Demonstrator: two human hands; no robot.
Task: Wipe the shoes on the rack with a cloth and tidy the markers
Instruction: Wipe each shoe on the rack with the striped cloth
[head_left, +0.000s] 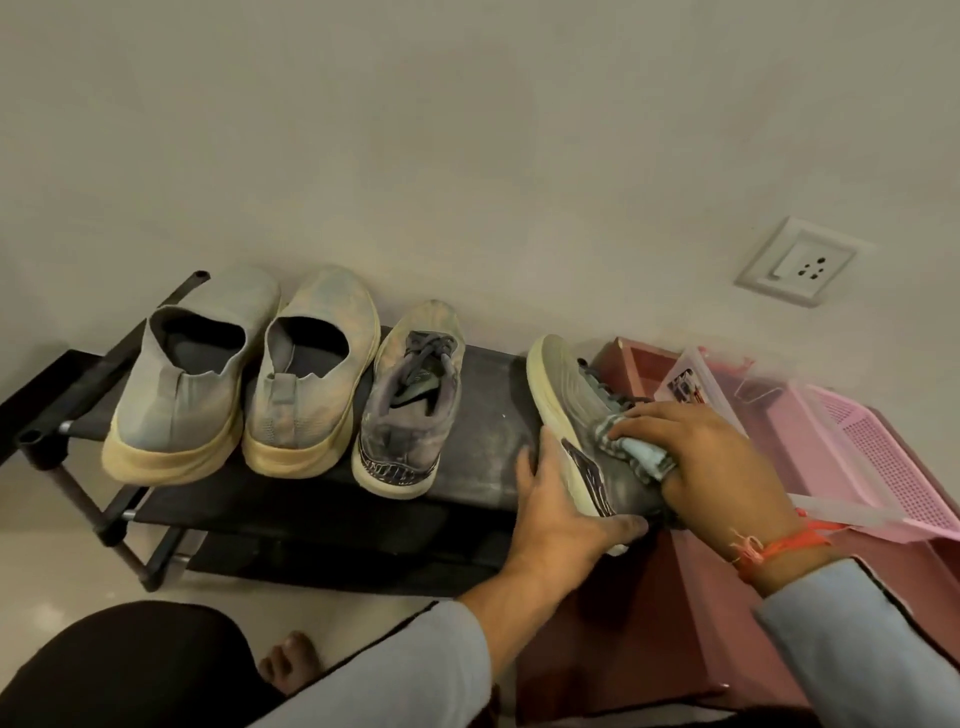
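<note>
The right hand (717, 457) had its fingers curled around a bunched pale blue-grey cloth (631, 451), pressing it against the side of a grey laced sneaker (587, 415). The left hand (563, 512) gripped that same sneaker at its heel end, the fingers lying along the cream sole and the thumb wrapped over the heel from the other side. The shoe was tipped onto its side, toe pointing toward twelve o'clock, at the right end of the black shoe rack (483, 415); I could not tell whether it was touching the shelf or lifted just off it.

An orange thread band (779, 545) circled the right wrist, and both arms wore light grey sleeves (389, 670).

At nine o'clock from the held sneaker stood its mate (410, 405), upright on the top shelf, laces showing. Further toward nine o'clock sat a pair of grey knit slip-ons (249, 374) with thick cream soles, side by side and nearly touching, heels toward the person.

At three o'clock from the hands, a pink plastic basket (872, 447) rested on a reddish-brown cabinet (639, 623), just beside the rack. No markers could be made out; what lay in the basket was too blurred to tell. A white wall socket (800, 262) was mounted at about one o'clock. A bare foot (291, 662) showed on the floor at seven o'clock.
</note>
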